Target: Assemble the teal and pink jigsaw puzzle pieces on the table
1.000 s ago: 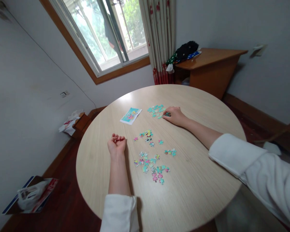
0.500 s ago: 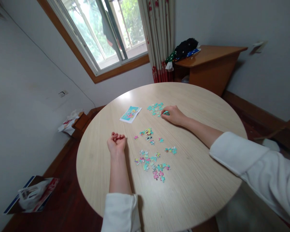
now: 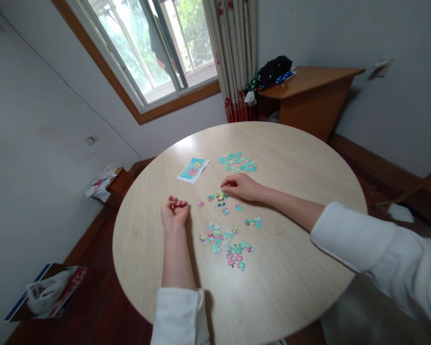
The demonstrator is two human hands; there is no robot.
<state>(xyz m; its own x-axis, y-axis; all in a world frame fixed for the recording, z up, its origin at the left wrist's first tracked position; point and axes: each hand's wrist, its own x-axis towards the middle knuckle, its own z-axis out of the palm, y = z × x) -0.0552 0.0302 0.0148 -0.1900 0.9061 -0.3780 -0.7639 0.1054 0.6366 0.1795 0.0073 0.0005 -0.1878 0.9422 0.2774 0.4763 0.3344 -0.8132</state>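
My right hand (image 3: pixel 241 186) is over the upper edge of a small joined cluster of jigsaw pieces (image 3: pixel 219 195) with a yellow cartoon face. Its thumb and fingertips are pinched together on a jigsaw piece, which the fingers almost wholly hide. To the left of the cluster, my left hand (image 3: pixel 175 211) rests palm up on the table, its fingers loosely curled in with nothing seen in them. Beyond my right hand lies a spread of turquoise jigsaw pieces (image 3: pixel 237 162). Nearer to me are part-joined pink, white and turquoise pieces (image 3: pixel 233 244) and a short joined strip (image 3: pixel 253 222).
A printed picture card (image 3: pixel 193 170) lies on the round wooden table (image 3: pixel 290 287) at the back left. Single pieces, one pink (image 3: pixel 201 204) and one turquoise and pink (image 3: pixel 239 207), flank the cluster. Behind the table stands a brown desk (image 3: pixel 319 81) with dark cloth on it.
My right hand has moved from the turquoise pieces toward me and left, to the yellow-faced cluster, uncovering the right side of that spread. My left hand has barely moved.
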